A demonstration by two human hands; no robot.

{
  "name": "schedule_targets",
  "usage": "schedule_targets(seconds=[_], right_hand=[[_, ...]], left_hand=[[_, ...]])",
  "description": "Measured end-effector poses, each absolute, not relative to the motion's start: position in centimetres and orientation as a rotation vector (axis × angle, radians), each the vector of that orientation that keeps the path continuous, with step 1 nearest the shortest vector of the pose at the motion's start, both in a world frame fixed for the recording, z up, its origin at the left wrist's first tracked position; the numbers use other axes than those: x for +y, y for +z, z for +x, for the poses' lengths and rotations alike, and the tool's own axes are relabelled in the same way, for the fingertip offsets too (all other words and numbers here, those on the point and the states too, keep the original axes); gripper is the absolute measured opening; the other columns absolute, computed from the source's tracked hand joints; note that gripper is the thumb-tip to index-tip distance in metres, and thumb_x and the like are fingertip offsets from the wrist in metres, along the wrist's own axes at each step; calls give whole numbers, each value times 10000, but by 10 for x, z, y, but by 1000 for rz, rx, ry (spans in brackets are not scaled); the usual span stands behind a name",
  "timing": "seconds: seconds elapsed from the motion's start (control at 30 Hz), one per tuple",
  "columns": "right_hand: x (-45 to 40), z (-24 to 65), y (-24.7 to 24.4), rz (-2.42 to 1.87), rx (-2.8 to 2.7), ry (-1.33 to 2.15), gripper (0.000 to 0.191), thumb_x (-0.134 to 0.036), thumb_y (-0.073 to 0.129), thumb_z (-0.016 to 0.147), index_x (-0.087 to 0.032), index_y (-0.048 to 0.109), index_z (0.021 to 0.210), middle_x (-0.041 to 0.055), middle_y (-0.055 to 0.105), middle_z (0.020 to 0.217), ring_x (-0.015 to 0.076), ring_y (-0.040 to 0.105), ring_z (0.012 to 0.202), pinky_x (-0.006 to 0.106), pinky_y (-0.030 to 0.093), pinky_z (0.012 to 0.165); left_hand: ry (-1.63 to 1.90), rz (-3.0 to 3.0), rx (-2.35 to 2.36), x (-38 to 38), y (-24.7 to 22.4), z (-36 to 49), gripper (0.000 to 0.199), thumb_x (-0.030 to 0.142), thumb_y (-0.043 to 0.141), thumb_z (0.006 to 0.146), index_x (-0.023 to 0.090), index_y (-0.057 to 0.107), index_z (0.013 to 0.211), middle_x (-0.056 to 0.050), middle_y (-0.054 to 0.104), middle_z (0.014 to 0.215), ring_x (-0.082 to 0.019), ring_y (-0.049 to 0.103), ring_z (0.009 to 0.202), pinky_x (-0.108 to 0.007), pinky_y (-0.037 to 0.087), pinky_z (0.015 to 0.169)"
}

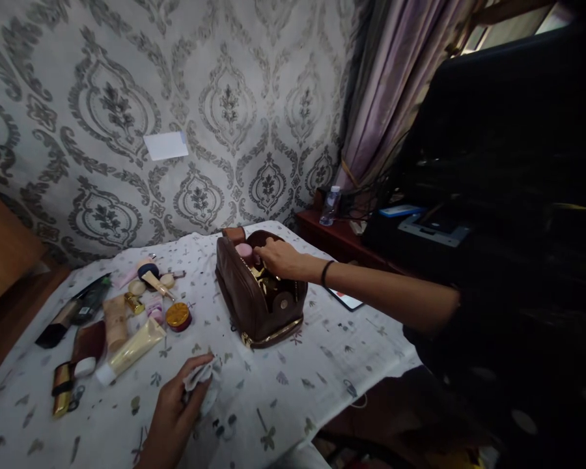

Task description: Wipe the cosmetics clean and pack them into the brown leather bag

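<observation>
A dark brown makeup bag [239, 286] stands unzipped on the cloth, with gold-coloured lining or items showing inside. My right hand [279, 258] reaches into its opening from the right, fingers bent and close together. Beside those fingertips, at the far end of the opening, is a round pink container [245, 252]; whether they grip it or something else is hidden. In front and to the left of the bag, my left hand [178, 400] pinches a crumpled white tissue [200, 374] between thumb and fingers, just above the cloth.
Left of the bag lie several cosmetics: a cream tube [134, 348], a beige tube [116, 322], a red-and-gold jar [178, 316] and a gold lipstick case [62, 389]. A tablet or phone [346, 299] lies behind my right forearm. A clear bottle [330, 206] stands on the red side table [317, 228].
</observation>
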State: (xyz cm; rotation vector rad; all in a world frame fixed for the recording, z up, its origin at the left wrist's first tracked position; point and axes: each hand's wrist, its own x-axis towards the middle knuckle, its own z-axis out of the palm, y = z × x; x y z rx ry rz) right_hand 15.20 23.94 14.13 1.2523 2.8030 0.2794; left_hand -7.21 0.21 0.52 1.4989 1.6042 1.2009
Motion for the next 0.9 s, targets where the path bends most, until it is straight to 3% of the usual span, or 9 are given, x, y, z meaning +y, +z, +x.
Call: schedule_targets(seconds=[0.07,0.23,0.3,0.43,0.73,0.9], right_hand=[[243,152,136,1273,2795,274,324,-159,451,938,-136,623,1212,214,637,1089,290,624,982,327,452,750],[246,154,136,1244,2772,262,338,-183,465,940,-135,606,1244,207,669,1102,291,667,978,330,471,752],[246,155,141,1182,2732,243,336,-178,475,933,-136,631,1228,197,696,1085,295,682,987,330,475,751],[247,155,150,1083,2643,195,337,-142,543,884,-129,673,1195,183,726,1057,279,700,994,308,480,766],[269,143,145,966,2499,267,468,-79,710,682,-118,706,1148,175,717,1106,285,694,1002,307,518,787],[269,146,138,942,2493,300,482,-58,659,733,-109,671,1211,212,652,1223,306,677,1045,339,538,799]], left_hand=[[1181,1511,1593,2,6,-71,374,460,681,805,213,749,1078,-85,753,1108,-278,690,1060,-352,535,956],[1128,1610,1582,0,5,-70,332,418,652,834,235,743,1095,-49,774,965,-225,716,817,-257,568,684],[1102,1631,1579,-2,4,-68,322,417,635,848,239,739,1096,-35,772,921,-208,706,771,-245,554,670],[1146,1610,1594,-4,2,-61,334,454,590,874,236,733,1083,-33,765,889,-201,688,748,-253,544,706],[1038,1698,1488,-1,-7,-70,328,389,636,854,243,742,1128,-81,754,1139,-253,716,1026,-307,556,923],[1011,1677,1495,-2,-12,-71,347,396,636,855,247,737,1151,-81,750,1156,-253,714,1045,-312,541,966]])
